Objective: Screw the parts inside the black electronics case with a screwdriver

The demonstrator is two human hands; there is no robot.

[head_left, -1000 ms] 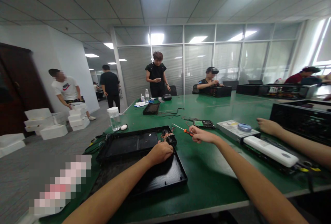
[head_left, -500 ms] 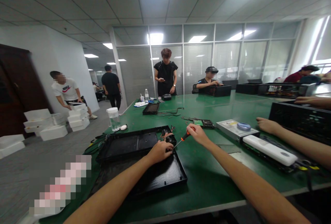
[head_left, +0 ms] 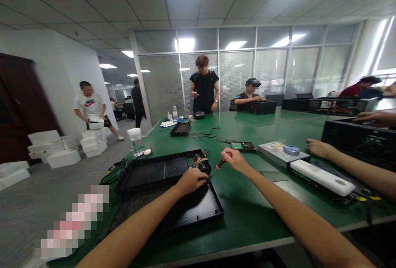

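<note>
My right hand point(head_left: 235, 161) is closed around the handle of a red and black screwdriver point(head_left: 220, 163). The shaft slants down to the left, its tip close to the fingers of my left hand point(head_left: 192, 180). Those fingers are pinched together over a small dark part; what they grip is hidden. Beneath my left hand lies an opened black casing point(head_left: 212, 202), one shallow half nearer me and a tray-like half point(head_left: 161, 171) behind it. A black component with bundled reddish wires point(head_left: 201, 161) sits at the far right corner of the casing.
Right of my arm are a grey metal drive box point(head_left: 275, 154) with a blue round tin point(head_left: 291, 149) and a white oblong device point(head_left: 321, 176). A co-worker's hand point(head_left: 320, 149) rests beside a black case point(head_left: 360, 144). A lidded water jar point(head_left: 136, 142) stands at the table's left edge.
My hands stay almost in place; the screwdriver has shifted only slightly. Behind, the person by the white boxes has straightened up with a box, and the standing person with a phone moved slightly right.
</note>
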